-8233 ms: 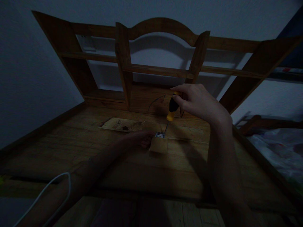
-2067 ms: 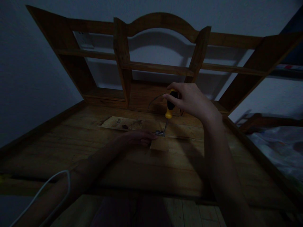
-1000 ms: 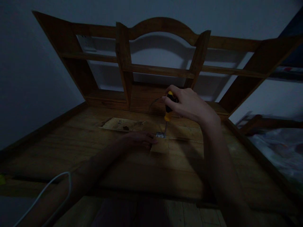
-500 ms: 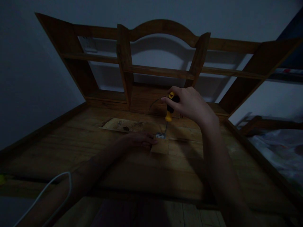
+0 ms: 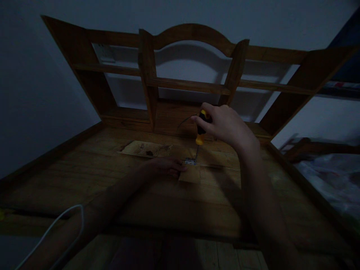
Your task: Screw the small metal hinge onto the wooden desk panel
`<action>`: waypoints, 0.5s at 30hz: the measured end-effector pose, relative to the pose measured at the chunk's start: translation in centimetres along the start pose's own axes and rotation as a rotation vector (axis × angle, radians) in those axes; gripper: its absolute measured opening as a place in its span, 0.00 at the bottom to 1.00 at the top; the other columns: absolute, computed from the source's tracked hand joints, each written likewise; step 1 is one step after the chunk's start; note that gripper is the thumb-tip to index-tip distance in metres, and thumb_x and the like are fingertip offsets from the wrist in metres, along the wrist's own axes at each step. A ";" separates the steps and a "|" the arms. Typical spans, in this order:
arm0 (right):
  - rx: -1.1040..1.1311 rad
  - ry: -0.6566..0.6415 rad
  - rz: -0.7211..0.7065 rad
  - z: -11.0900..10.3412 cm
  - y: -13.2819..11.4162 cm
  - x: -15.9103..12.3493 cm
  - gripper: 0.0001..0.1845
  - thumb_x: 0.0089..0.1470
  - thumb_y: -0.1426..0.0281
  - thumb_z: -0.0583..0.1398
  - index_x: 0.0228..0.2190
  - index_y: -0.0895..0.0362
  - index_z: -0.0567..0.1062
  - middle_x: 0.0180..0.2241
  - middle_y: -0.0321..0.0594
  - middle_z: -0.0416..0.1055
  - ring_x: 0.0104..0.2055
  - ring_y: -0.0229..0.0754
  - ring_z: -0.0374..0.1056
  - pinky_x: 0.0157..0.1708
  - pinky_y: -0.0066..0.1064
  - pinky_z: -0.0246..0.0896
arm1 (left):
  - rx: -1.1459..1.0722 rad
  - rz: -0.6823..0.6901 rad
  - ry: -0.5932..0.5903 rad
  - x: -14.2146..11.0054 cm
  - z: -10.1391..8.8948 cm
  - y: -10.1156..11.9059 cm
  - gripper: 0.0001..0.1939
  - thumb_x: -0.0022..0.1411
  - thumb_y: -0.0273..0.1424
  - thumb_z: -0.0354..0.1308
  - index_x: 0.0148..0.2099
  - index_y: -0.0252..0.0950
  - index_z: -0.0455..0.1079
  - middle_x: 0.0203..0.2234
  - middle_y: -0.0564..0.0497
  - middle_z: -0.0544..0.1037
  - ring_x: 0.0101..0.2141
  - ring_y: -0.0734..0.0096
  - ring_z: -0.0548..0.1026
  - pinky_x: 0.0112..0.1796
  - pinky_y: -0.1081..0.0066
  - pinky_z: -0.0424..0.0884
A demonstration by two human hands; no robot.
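Observation:
My right hand is closed around the black and yellow handle of a screwdriver, fingertips near its top. The shaft points down, leaning slightly, and its tip meets the right end of a small metal hinge. That hinge lies at the far edge of a small flat piece of wood on the desk. Low at its left side, my left hand has its fingers closed against the wood's edge beside the hinge. Shadow hides part of these fingers. The screw, if any, is too small to see.
The wooden desk top has a pale rough recess left of the hinge. Behind it rises a wooden shelf rack against the wall. A thin dark wire curves beside the screwdriver. A white cord loops over my left forearm.
The screwdriver handle has turned a little in my right hand, and the fingers have shifted slightly on it. My left hand stays at the wood. The picture is darker.

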State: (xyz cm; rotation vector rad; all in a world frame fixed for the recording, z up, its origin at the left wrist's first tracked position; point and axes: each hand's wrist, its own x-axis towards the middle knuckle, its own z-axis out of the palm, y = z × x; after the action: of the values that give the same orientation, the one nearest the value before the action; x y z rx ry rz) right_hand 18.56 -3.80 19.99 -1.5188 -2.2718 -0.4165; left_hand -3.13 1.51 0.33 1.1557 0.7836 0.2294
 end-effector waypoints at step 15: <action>0.075 -0.005 -0.047 0.2 0.2 0.1 0.17 0.68 0.59 0.53 0.47 0.57 0.74 0.39 0.49 0.78 0.42 0.51 0.73 0.42 0.38 0.62 | -0.034 -0.041 -0.049 -0.1 0.1 0.2 0.21 0.47 0.39 0.79 0.37 0.32 0.78 0.32 0.51 0.79 0.28 0.79 0.73 0.28 0.77 0.66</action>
State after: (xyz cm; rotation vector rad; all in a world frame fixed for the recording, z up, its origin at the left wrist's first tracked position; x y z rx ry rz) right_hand 18.69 -3.55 19.91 -1.4339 -2.3038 -0.3374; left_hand -3.11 1.51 0.55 1.1083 0.7566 0.1787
